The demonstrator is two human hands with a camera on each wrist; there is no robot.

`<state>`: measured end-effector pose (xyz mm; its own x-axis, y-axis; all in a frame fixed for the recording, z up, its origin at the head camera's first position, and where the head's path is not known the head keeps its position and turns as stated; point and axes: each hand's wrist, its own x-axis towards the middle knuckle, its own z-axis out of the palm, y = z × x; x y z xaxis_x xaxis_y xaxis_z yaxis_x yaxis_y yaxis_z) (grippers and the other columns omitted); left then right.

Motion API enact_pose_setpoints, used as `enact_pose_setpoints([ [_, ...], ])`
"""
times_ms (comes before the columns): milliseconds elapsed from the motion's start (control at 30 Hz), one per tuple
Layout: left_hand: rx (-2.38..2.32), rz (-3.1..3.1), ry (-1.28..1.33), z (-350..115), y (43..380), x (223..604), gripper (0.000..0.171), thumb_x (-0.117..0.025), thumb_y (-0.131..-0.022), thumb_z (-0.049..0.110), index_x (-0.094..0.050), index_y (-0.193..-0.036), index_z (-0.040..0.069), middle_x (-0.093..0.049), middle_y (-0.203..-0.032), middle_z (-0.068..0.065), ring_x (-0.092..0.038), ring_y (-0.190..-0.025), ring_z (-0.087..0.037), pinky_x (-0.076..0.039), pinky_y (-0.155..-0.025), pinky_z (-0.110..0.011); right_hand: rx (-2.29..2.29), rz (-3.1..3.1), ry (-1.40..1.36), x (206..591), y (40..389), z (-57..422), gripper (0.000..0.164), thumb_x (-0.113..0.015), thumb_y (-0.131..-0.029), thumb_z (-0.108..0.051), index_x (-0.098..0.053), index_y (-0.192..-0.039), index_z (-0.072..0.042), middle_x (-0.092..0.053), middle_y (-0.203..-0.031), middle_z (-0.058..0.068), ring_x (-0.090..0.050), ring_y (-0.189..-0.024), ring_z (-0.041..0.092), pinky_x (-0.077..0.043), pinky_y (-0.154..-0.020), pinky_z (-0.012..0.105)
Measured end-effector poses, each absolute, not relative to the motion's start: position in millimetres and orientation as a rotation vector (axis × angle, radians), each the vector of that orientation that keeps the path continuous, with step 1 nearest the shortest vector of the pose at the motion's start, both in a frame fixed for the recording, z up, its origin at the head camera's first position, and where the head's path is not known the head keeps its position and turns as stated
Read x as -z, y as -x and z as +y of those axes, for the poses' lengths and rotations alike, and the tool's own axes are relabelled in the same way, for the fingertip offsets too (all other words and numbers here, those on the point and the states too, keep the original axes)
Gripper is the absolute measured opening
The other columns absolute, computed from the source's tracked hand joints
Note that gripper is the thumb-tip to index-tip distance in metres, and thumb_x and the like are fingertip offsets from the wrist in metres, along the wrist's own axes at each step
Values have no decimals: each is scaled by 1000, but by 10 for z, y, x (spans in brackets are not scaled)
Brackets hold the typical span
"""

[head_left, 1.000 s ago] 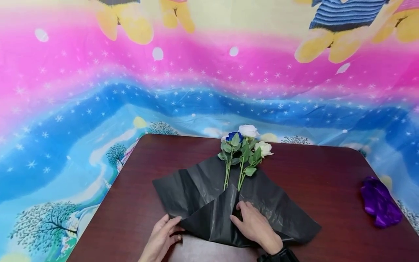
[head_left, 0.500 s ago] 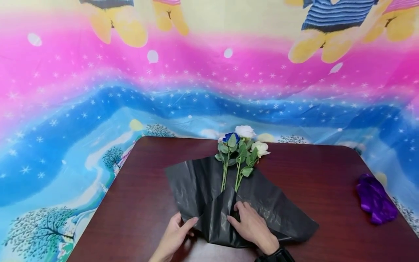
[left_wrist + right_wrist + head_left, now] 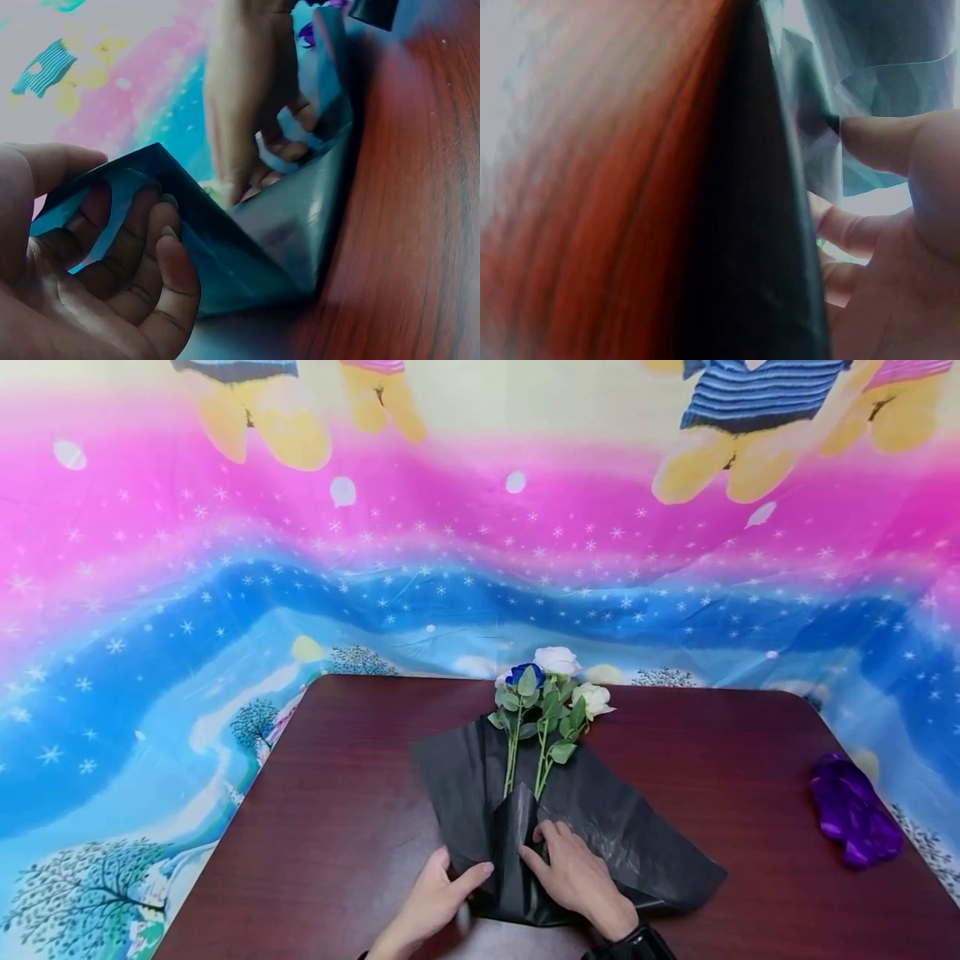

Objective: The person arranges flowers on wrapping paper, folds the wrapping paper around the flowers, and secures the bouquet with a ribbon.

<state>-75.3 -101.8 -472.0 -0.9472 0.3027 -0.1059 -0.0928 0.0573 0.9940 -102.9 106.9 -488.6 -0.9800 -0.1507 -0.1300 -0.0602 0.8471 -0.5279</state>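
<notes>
A sheet of black wrapping paper [image 3: 630,835] lies fanned out, its lower edge folded up over the stems of artificial roses. Two white roses [image 3: 592,700] and a blue rose [image 3: 523,677] stick out beyond the paper's top; a paler bloom is partly hidden behind the blue one. My left hand [image 3: 435,897] grips the paper's left side, thumb on top, fingers curled beneath, as the left wrist view shows. My right hand [image 3: 579,878] holds the middle fold over the stems, its thumb against the paper in the right wrist view. The stem ends are hidden.
A crumpled shiny purple bundle [image 3: 855,814] lies near the right edge of the dark red wooden table [image 3: 345,810]. Behind the table hangs a printed pink and blue cloth backdrop [image 3: 450,527].
My left hand has moved right, drawing the paper's left side inward towards the stems. My right hand has kept its hold on the middle fold. The view has shifted slightly.
</notes>
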Motion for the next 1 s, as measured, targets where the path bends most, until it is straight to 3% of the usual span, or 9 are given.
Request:
enact_pose_setpoints([
  [233, -1819, 2148, -387, -821, 784, 4828, 37, -62, -93, 20, -56, -122, -3, -65, -109, -11, -61, -91, -8, -48, -76, -24, 816, 2901, 136, 4945, 1041, 1072, 54, -59, -93, -42, -50, -135, -8, -53, -91, -1, -56, -82, 19, -44, -58, 40],
  [367, -1743, 2227, -469, -728, 791, 4863, 37, -63, -92, 22, -58, -124, 4, -65, -109, -5, -60, -92, -8, -48, -76, -24, 782, 2915, 153, 4963, 1043, 1091, 50, -59, -93, -37, -53, -135, -10, -56, -103, 4, -58, -94, 25, -47, -62, 45],
  [500, -1622, 2404, -604, -648, 795, 4905, 16, -66, -89, 26, -62, -97, 12, -59, -88, 6, -55, -78, -5, -45, -67, -21, 826, 2890, 150, 4961, 1057, 1132, 42, -56, -94, -30, -56, -132, -11, -56, -110, 4, -57, -102, 27, -48, -68, 48],
  [600, -1545, 2497, -682, -612, 788, 4944, 21, -69, -86, 32, -55, -83, 17, -51, -79, 8, -51, -70, -4, -42, -62, -19, 972, 2844, 187, 4954, 1069, 1187, 33, -51, -97, -22, -57, -126, -7, -57, -111, 6, -57, -106, 28, -47, -77, 49],
  [767, -1491, 2504, -705, -591, 761, 4972, 25, -72, -83, 43, -61, -90, 21, -54, -85, 11, -52, -72, -2, -44, -64, -19, 1313, 2613, 70, 4920, 1056, 1340, 41, -40, -104, -25, -48, -136, -1, -53, -129, 19, -47, -121, 33, -35, -99, 49],
  [900, -1413, 2575, -792, -583, 738, 4969, 23, -70, -86, 35, -68, -104, 20, -56, -90, 11, -53, -75, -1, -45, -66, -18, 1488, 2461, -136, 4883, 1000, 1467, 46, -35, -104, -35, -45, -138, -5, -61, -103, 14, -58, -95, 26, -40, -87, 39],
  [1000, -1289, 2650, -861, -576, 738, 4963, 25, -66, -88, 22, -70, -112, 19, -56, -92, 11, -51, -75, 1, -43, -66, -16, 1588, 2439, -213, 4851, 968, 1527, 41, -36, -104, -38, -49, -131, -11, -57, -84, 5, -56, -73, 19, -41, -72, 32],
])
